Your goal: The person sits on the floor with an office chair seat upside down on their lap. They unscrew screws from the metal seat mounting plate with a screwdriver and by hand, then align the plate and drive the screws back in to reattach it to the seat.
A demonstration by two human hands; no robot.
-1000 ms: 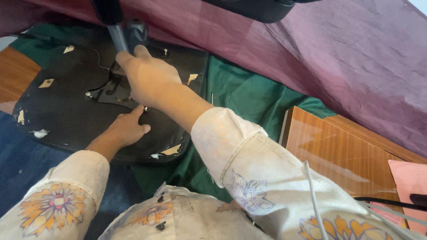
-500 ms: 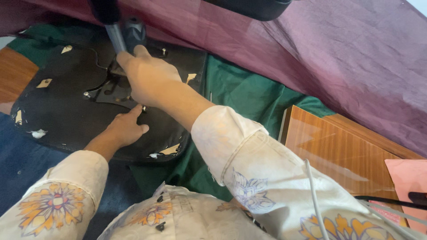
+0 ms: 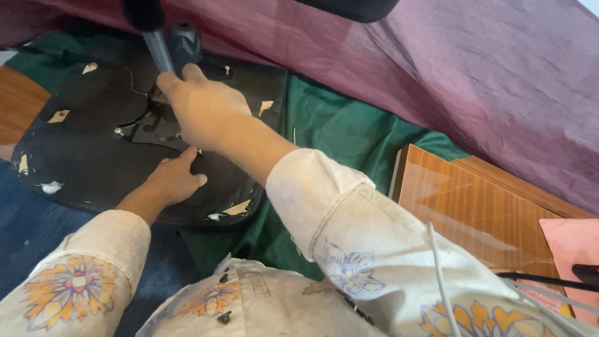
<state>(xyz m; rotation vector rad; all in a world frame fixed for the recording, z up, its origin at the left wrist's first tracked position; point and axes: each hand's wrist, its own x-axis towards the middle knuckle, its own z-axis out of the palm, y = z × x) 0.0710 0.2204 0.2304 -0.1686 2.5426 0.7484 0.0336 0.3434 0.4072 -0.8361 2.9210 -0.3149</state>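
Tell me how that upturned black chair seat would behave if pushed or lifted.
The black seat probably stays stiff: it lies flat under the left hand. Its metal plate and post, by the right hand, suggest weight. Torn, flaking edges may shed bits.

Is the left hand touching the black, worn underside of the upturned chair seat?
Touching. The head view shows the left hand resting flat on the black, worn chair seat underside, fingers spread against its surface beside the metal mounting plate, with no gap visible.

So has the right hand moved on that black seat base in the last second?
Barely. The right hand stays on the metal plate beside the grey column, in the same spot relative to the black seat base.
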